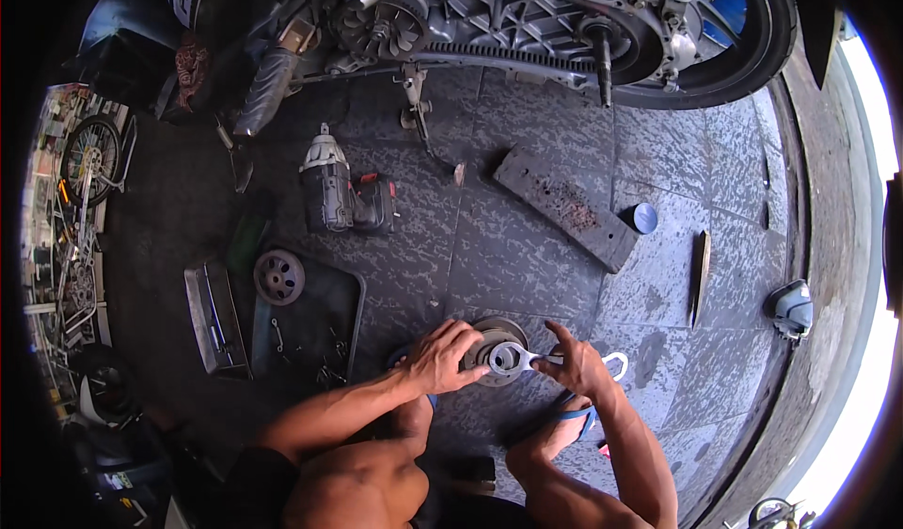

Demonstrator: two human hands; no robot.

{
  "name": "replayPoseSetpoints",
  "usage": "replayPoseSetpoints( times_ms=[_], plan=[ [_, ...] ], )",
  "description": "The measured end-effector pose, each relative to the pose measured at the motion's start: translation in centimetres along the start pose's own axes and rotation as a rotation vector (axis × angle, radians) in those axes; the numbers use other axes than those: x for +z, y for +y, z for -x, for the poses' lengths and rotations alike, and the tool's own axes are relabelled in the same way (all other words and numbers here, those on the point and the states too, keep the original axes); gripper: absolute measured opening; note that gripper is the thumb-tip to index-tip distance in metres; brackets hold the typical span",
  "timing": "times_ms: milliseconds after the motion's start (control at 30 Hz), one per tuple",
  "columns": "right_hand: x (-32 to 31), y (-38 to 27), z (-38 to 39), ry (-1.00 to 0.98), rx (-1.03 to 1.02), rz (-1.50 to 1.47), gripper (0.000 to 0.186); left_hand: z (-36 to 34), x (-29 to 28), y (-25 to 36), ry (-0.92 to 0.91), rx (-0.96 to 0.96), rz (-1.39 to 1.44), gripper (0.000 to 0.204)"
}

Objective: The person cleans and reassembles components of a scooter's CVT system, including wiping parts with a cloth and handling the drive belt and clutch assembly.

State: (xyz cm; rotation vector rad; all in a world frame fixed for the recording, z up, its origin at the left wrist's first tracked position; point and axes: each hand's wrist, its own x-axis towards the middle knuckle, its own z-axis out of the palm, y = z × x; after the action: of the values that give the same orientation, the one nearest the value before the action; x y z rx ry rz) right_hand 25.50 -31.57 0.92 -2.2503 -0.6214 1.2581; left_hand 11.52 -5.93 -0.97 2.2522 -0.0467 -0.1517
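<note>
On the floor between my feet rests a round metal pulley assembly (497,330), a wide disc with a raised hub. My left hand (440,358) grips its left side, fingers over the far rim and thumb near the hub. The fingers of my right hand (576,367) close on the handle of a silver ring wrench (534,360). One ring of the wrench sits around the hub. Its other, hexagonal end sticks out past the right side of my right hand. My palm hides part of the handle.
A cordless impact wrench (331,189) lies farther left. Near my left arm, a dark tray (356,294) holds a round metal drum (279,277) and small tools. A worn block (564,211) and blue cap (644,218) lie ahead. An opened scooter engine (508,21) spans the far side.
</note>
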Motion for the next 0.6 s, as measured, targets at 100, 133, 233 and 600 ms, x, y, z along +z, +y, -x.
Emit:
replayPoseSetpoints(
  times_ms=[100,133,233,600],
  plan=[
    [-0.2,-0.4,-1.0,-0.059,-0.035,0.064,0.084,-0.3,0.0,0.3,-0.054,0.09,-0.048,0.071],
    [-0.4,-0.9,-1.3,-0.082,-0.045,0.09,0.084,-0.2,0.0,0.2,-0.085,0.104,-0.05,0.079],
    [-0.9,-2.6,-2.4,-0.131,-0.031,0.188,0.087,0.1,0.5,-0.6,-0.128,0.145,-0.089,0.096],
    [-2.0,-4.2,-3.2,-0.228,-0.003,0.328,0.066,-1.3,1.3,-2.6,-0.284,0.285,-0.204,0.118]
  ],
)
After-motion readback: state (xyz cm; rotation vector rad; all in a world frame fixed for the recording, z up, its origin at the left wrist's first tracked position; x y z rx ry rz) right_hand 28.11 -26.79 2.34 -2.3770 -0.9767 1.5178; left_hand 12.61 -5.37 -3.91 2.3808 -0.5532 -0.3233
